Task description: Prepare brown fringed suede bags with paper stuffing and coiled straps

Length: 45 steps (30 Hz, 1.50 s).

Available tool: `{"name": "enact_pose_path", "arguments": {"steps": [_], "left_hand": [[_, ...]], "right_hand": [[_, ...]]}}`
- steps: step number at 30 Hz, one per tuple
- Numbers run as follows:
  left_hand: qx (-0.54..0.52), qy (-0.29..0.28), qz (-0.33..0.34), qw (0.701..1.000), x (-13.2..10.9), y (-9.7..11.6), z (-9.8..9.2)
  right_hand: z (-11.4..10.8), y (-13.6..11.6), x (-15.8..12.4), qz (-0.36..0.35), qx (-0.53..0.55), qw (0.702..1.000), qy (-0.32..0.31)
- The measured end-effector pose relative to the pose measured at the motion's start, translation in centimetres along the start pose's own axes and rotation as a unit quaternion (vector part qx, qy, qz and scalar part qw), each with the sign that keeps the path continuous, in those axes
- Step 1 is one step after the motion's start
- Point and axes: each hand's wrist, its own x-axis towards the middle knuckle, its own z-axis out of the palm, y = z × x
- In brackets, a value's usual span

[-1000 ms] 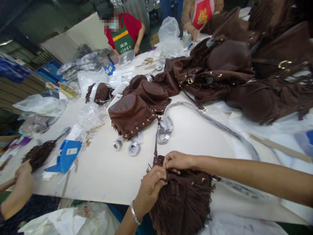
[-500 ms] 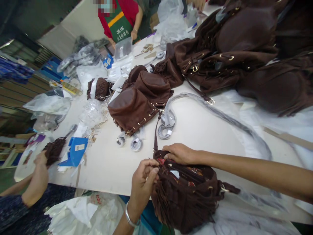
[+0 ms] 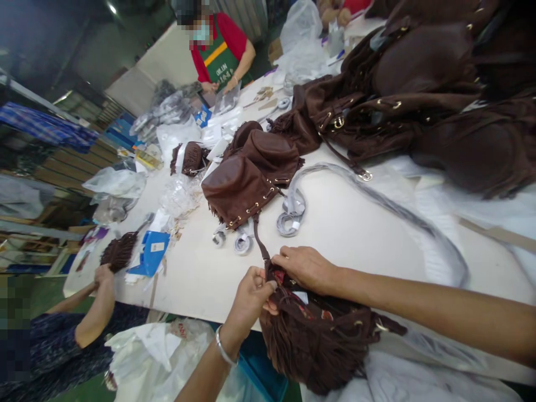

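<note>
A dark brown fringed handbag (image 3: 322,346) lies at the table's near edge, its mouth facing up and showing a patterned lining and a white label (image 3: 300,297). My left hand (image 3: 253,296), with a silver bangle on the wrist, pinches the bag's rim at the left end. Across the top, my right hand (image 3: 305,269) grips the rim beside the strap, its fingertips partly inside the opening. From that end a brown strap (image 3: 260,240) runs up toward other bags. At the opposite end, a metal ring (image 3: 380,326) joins a second strap partly wrapped in plastic.
Several brown bags (image 3: 247,190) lie ahead, with a larger pile (image 3: 419,72) at right. Wrapped coils (image 3: 288,220) and a plastic-covered strap (image 3: 389,201) rest on the white table (image 3: 347,223). One co-worker's hands (image 3: 104,276) hold a fringed bag at left; another person stands across.
The camera view has shifted, so the scene sits further right. My right hand has moved slightly left along the bag's rim; my left hand still pinches it. The co-worker opposite has lowered the clear bag.
</note>
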Motion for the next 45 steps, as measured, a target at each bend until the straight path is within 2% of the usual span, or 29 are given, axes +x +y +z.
{"name": "enact_pose_path", "arguments": {"steps": [3, 7, 12, 17, 19, 21, 23, 24, 27, 29, 32, 36, 39, 42, 45], "left_hand": [[-0.027, -0.021, 0.011, 0.999, -0.6, 0.3, 0.2], [-0.041, -0.038, 0.013, 0.998, -0.5, 0.6, 0.1], [-0.049, -0.026, 0.014, 0.998, 0.0, 0.2, 0.0], [-0.038, -0.023, -0.002, 0.999, 0.5, -0.1, 0.4], [-0.042, -0.016, -0.016, 0.999, 0.9, 0.0, 0.8], [-0.042, -0.018, -0.015, 0.999, 1.4, 0.1, 1.2], [-0.03, -0.036, 0.0, 0.999, 1.9, -0.1, 1.3], [-0.015, -0.051, 0.01, 0.999, 2.2, -0.3, 1.3], [0.073, -0.089, 0.042, 0.992, 3.1, -1.0, 0.6], [0.165, -0.094, 0.08, 0.979, 3.7, -1.4, -0.2], [0.297, -0.104, 0.163, 0.935, 4.3, -1.1, -1.4], [0.374, -0.153, 0.257, 0.878, 4.9, -0.4, -2.0], [0.38, -0.183, 0.302, 0.855, 5.3, -0.3, -1.9], [0.358, -0.193, 0.327, 0.853, 5.5, -0.6, -1.8], [0.301, -0.192, 0.324, 0.876, 5.6, -0.9, -2.0]], "right_hand": [[0.8, -0.2, 0.2, -0.031, 0.001, 0.999, 0.04], [2.0, -0.6, 0.8, -0.036, -0.021, 0.995, 0.087], [2.9, -0.8, 1.6, -0.051, -0.054, 0.993, 0.091], [3.1, -0.1, 1.5, 0.056, 0.001, 0.998, 0.043], [2.5, 0.3, 0.9, 0.083, 0.028, 0.996, 0.027], [1.4, 0.4, -0.2, 0.109, 0.077, 0.99, 0.042], [0.2, 0.2, -1.5, 0.151, 0.176, 0.972, 0.029], [-0.4, 0.1, -2.1, 0.172, 0.241, 0.955, -0.001], [-0.9, -0.4, -3.5, 0.189, 0.418, 0.882, -0.108], [-0.5, -0.5, -4.0, 0.18, 0.493, 0.842, -0.122], [0.2, -0.4, -4.4, 0.178, 0.536, 0.817, -0.118], [0.5, -0.5, -4.9, 0.204, 0.492, 0.838, -0.114], [0.6, -1.0, -5.5, 0.228, 0.462, 0.851, -0.098], [0.6, -1.4, -6.0, 0.246, 0.441, 0.859, -0.081], [0.2, -1.7, -6.4, 0.231, 0.395, 0.887, -0.071]]}}
